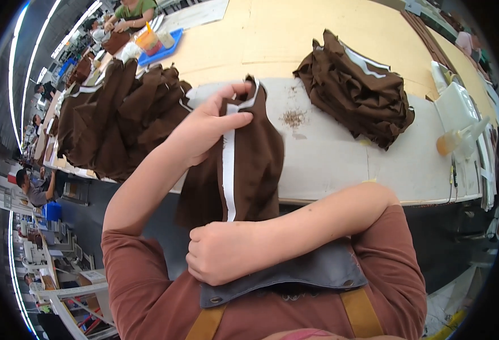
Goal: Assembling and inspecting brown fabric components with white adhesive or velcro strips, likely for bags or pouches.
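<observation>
My left hand (215,116) pinches the top of a brown fabric piece (260,147), thumb in front and fingers behind. A white strip (228,175) runs down the piece, which hangs in front of the table edge. Close to my body, my right hand (218,252) is closed in a fist at the strip's lower end. The back of that hand faces up, so what its fingers hold is hidden. To the left of my left hand lies a large heap of brown fabric pieces (119,113). Another pile of brown pieces (357,85) with white edging lies to the right.
Thread scraps (294,118) lie on the pale table covering (323,164). A blue tray (161,48) with containers stands at the far left. Near the right edge are an oil bottle (450,141) and a white box (459,105). Another person (133,14) works across the table.
</observation>
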A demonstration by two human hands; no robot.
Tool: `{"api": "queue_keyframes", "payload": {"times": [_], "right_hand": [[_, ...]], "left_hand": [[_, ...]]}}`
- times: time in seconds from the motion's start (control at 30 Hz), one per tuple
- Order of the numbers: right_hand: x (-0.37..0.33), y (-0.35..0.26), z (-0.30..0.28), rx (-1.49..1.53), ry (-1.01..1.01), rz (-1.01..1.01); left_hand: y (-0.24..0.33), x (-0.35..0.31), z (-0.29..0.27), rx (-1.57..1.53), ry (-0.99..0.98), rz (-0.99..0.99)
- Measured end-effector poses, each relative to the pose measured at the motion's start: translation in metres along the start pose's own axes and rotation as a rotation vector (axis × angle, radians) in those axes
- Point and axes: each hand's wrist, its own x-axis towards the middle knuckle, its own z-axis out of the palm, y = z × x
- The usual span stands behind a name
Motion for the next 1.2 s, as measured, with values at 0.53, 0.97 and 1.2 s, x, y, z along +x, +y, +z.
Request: {"api": "queue_keyframes", "payload": {"times": [0.53, 0.97, 1.2], "right_hand": [[-0.076, 0.08, -0.126, 0.035, 0.234, 0.527], [-0.084, 0.129, -0.068, 0.807, 0.148, 0.578], [-0.079, 0.121, -0.062, 0.724, -0.01, 0.612]], "left_hand": [[0.022, -0.046, -0.005, 0.715, -0.23, 0.455], [0.026, -0.065, -0.008, 0.672, -0.279, 0.428], [0.023, -0.076, -0.008, 0.842, -0.116, 0.444]]}}
